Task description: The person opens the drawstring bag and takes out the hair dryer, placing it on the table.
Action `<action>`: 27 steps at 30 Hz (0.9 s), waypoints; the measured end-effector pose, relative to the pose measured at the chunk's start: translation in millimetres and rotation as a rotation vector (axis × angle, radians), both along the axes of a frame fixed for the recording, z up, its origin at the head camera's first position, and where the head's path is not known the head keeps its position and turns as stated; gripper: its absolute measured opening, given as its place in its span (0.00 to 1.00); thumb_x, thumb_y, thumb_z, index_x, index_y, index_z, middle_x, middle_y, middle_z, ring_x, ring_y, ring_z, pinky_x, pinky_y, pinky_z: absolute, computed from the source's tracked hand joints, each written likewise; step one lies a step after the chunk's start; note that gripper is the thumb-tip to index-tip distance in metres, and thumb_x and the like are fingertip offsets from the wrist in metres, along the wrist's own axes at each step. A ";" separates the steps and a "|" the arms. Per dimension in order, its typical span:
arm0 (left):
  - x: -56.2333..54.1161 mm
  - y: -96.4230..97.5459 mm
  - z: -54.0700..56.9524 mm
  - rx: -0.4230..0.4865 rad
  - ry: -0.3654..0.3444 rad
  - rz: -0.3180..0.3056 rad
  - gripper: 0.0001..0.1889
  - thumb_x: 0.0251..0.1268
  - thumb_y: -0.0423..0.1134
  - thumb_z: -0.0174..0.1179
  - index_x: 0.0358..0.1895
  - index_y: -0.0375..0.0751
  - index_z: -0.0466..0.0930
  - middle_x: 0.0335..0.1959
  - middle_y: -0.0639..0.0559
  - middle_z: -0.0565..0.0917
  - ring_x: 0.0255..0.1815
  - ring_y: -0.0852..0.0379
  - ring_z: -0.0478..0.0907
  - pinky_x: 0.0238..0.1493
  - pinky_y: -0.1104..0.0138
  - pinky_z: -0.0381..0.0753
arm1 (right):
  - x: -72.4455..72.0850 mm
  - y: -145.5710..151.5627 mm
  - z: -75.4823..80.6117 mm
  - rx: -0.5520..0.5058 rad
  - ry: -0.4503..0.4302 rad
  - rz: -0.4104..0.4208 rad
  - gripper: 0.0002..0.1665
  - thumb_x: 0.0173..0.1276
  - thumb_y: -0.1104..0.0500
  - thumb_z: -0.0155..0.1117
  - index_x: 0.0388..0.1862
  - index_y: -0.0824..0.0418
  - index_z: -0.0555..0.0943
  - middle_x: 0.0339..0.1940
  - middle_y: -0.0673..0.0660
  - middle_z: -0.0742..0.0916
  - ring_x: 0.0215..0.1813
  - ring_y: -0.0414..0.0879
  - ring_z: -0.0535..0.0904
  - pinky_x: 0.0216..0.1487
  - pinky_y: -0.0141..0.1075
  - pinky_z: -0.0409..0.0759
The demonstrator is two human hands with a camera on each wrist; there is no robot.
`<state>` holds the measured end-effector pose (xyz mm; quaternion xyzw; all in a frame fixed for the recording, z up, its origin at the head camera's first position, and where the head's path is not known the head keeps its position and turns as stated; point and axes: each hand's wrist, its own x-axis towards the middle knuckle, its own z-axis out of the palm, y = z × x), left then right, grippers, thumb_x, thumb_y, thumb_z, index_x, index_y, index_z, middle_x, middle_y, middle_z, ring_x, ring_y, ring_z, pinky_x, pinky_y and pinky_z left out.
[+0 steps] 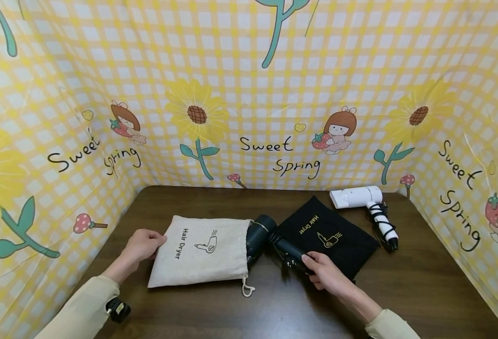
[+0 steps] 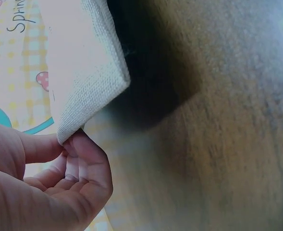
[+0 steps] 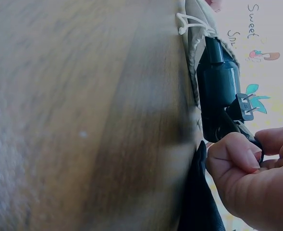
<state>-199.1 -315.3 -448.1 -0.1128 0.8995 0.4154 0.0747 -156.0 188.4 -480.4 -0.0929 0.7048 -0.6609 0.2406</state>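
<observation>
A dark green hair dryer (image 1: 261, 230) lies partly inside the mouth of a cream drawstring bag (image 1: 215, 254) printed "Hair Dryer"; its nozzle end is hidden by the cloth. My right hand (image 1: 327, 273) grips the dryer's handle, with its cord and plug (image 3: 244, 107) bunched alongside. At the bag's closed end, my left hand (image 1: 144, 245) pinches a corner between thumb and fingers, as the left wrist view shows close up. The bag's white drawstring (image 1: 247, 287) hangs loose at the open end, on the near side.
A black bag (image 1: 346, 240) with gold "Hair Dryer" print lies flat beneath and beyond my right hand. Behind it to the right is a white hair dryer (image 1: 355, 197), its black cord wound round the handle. Patterned cloth (image 1: 253, 103) walls the brown table (image 1: 215, 310) at the back and sides.
</observation>
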 end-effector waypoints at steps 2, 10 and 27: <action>-0.3 -0.4 -0.2 0.001 -0.003 0.003 0.15 0.80 0.38 0.57 0.47 0.25 0.84 0.38 0.43 0.81 0.36 0.51 0.79 0.37 0.59 0.85 | 0.4 0.1 0.3 0.000 -0.005 -0.008 0.23 0.89 0.51 0.46 0.58 0.74 0.68 0.31 0.54 0.74 0.20 0.36 0.57 0.22 0.29 0.59; -0.4 -3.2 -2.7 0.001 -0.006 0.010 0.15 0.80 0.38 0.58 0.47 0.25 0.85 0.41 0.41 0.82 0.37 0.51 0.79 0.37 0.60 0.85 | 3.4 -1.7 3.0 -0.001 -0.018 -0.042 0.22 0.89 0.52 0.46 0.57 0.73 0.69 0.30 0.54 0.74 0.20 0.38 0.56 0.21 0.29 0.58; -0.5 -6.5 1.2 -0.008 -0.006 -0.004 0.16 0.80 0.38 0.58 0.48 0.23 0.84 0.41 0.40 0.82 0.37 0.51 0.79 0.38 0.58 0.85 | 3.0 -0.1 4.1 -0.001 -0.018 -0.059 0.20 0.89 0.52 0.47 0.53 0.71 0.69 0.31 0.55 0.74 0.20 0.38 0.56 0.21 0.28 0.58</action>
